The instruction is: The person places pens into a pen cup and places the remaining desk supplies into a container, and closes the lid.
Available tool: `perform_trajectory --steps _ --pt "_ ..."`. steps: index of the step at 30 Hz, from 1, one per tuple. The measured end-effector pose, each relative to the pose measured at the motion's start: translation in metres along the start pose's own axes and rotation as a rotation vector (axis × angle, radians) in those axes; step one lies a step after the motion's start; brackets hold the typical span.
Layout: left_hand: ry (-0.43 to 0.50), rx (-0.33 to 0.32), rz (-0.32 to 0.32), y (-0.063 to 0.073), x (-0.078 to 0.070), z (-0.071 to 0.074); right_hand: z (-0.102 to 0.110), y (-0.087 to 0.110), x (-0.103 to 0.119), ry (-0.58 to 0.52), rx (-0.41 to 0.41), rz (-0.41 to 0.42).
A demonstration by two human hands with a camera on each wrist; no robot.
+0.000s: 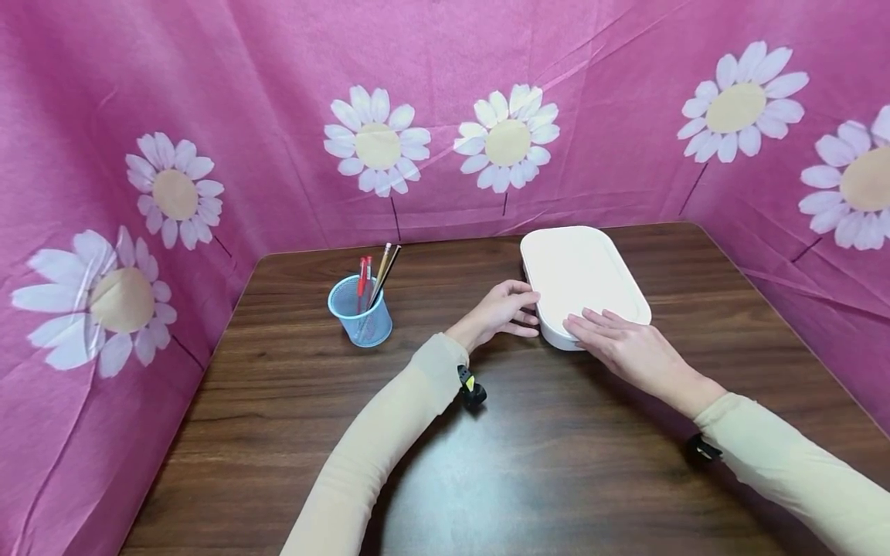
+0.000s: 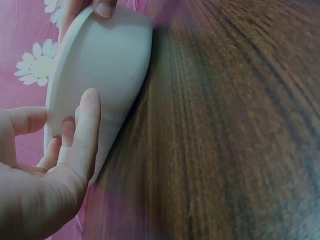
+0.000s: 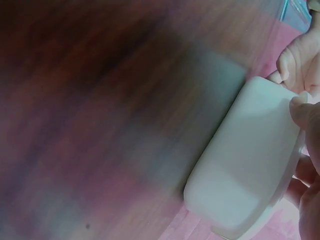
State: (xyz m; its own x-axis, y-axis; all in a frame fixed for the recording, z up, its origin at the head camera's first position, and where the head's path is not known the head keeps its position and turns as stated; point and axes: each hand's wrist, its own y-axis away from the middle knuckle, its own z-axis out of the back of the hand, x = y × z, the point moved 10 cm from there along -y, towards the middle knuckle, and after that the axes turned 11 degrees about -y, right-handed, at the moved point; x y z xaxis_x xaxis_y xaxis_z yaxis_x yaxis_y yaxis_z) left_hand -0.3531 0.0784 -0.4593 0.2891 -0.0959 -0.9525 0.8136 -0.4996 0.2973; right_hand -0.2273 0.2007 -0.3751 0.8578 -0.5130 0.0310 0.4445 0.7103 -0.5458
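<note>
A white, rounded rectangular box (image 1: 584,270) with a flat lid lies on the table, right of centre. At its near left side is my left hand (image 1: 502,309), fingers slightly bent and spread; in the left wrist view a fingertip (image 2: 37,120) meets the lid's rim, other fingers lie along the side wall (image 2: 120,60). My right hand (image 1: 636,351) rests with nearly straight fingers on the lid's near end. In the right wrist view its thumb (image 3: 302,112) lies at the rim over the box's near wall (image 3: 245,155).
A light blue mesh pen cup (image 1: 365,316) stands on the left of the brown wooden table (image 1: 487,463), holding red pens (image 1: 365,274) and pencils (image 1: 384,270). Pink cloth (image 1: 278,116) with white flowers hangs around the table's back and sides.
</note>
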Motion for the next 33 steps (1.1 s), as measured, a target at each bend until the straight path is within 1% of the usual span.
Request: perform_trajectory --steps 3,6,8,10,11,13,15,17,19,21,22,24,27,29,33 --pt "-0.007 -0.015 -0.002 -0.001 -0.001 0.003 0.000 -0.004 -0.003 -0.038 0.012 -0.012" --pt "-0.019 -0.029 -0.007 -0.002 -0.002 0.007 0.003 -0.009 -0.014 -0.124 0.032 -0.072" --pt "-0.062 -0.047 -0.016 -0.002 -0.004 0.010 0.010 -0.011 -0.026 -0.173 0.028 -0.134" --pt "-0.125 -0.073 -0.045 -0.001 -0.010 0.013 0.023 -0.012 -0.042 -0.198 0.003 -0.201" --pt "-0.171 -0.096 -0.069 0.000 -0.014 0.015 0.030 -0.011 -0.051 -0.200 -0.013 -0.241" --pt "-0.303 -0.144 -0.142 0.003 -0.025 0.019 0.043 -0.008 -0.071 -0.199 -0.038 -0.324" --pt "-0.483 -0.189 -0.237 0.007 -0.038 0.021 0.050 0.000 -0.093 -0.223 -0.028 -0.426" --pt "-0.684 -0.220 -0.327 0.011 -0.049 0.018 0.048 0.010 -0.113 -0.278 0.029 -0.541" --pt "-0.858 -0.218 -0.401 0.014 -0.056 0.011 0.039 0.022 -0.129 -0.355 0.109 -0.645" --pt "-0.967 -0.185 -0.442 0.016 -0.057 0.002 0.028 0.035 -0.138 -0.421 0.180 -0.715" --pt "-1.001 -0.163 -0.448 0.016 -0.055 -0.002 0.022 0.040 -0.141 -0.445 0.206 -0.734" --pt "-1.041 -0.121 -0.433 0.016 -0.049 -0.008 0.013 0.048 -0.144 -0.474 0.233 -0.744" --pt "-1.086 -0.078 -0.383 0.017 -0.040 -0.014 0.004 0.052 -0.143 -0.477 0.234 -0.724" --pt "-1.109 -0.061 -0.357 0.018 -0.036 -0.016 0.000 0.053 -0.142 -0.478 0.240 -0.712" --pt "-1.165 -0.051 -0.344 0.017 -0.033 -0.017 -0.004 0.057 -0.141 -0.463 0.285 -0.709"
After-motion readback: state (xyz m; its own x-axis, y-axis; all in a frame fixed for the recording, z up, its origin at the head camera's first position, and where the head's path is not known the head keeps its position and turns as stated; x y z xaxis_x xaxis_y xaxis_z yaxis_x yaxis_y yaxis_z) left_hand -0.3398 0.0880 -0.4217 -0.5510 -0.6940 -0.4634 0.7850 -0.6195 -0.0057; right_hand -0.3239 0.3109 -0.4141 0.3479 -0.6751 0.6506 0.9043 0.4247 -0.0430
